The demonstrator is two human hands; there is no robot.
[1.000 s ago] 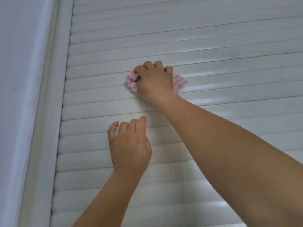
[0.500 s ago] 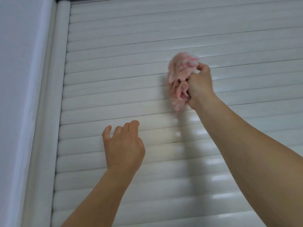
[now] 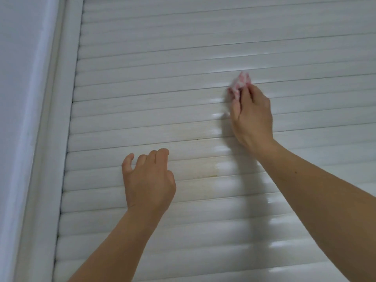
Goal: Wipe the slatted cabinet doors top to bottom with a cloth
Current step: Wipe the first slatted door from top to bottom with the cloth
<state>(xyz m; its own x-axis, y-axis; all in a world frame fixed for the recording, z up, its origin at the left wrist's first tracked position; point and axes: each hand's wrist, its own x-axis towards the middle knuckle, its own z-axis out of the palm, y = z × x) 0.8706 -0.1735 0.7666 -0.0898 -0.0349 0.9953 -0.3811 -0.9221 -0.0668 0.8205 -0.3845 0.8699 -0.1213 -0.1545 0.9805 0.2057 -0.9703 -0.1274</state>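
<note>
Head view, looking up at a white slatted cabinet door (image 3: 183, 58) that fills most of the picture. Slats run horizontally, glossy, with bright reflections down the middle-right. Faint yellowish staining on the slats near centre, just right of the lower hand.

Right hand (image 3: 252, 117): raised high on the door, right of centre. Fingers curled round a small bunched cloth (image 3: 240, 83), pink and white, pinched between thumb and fingers. Only the top of the cloth shows above the fingers; it lies against a slat. Back of the hand faces the camera. Forearm runs down to the lower right corner. A grey shadow of the arm falls on the slats just left of it.

Left hand (image 3: 148, 180): lower and further left, well apart from the right. Holds nothing. Fingers loosely bent, tips close to or touching a slat; cannot tell whether there is firm contact. Thumb hidden behind the hand. Forearm enters from the bottom edge.

Left of the door: a rounded white frame post (image 3: 50, 139) runs top to bottom, tilted by the wide lens. Beyond it, a plain pale wall (image 3: 18, 78).

Cloth position: upper right part of the visible door, several slats above the left hand.
</note>
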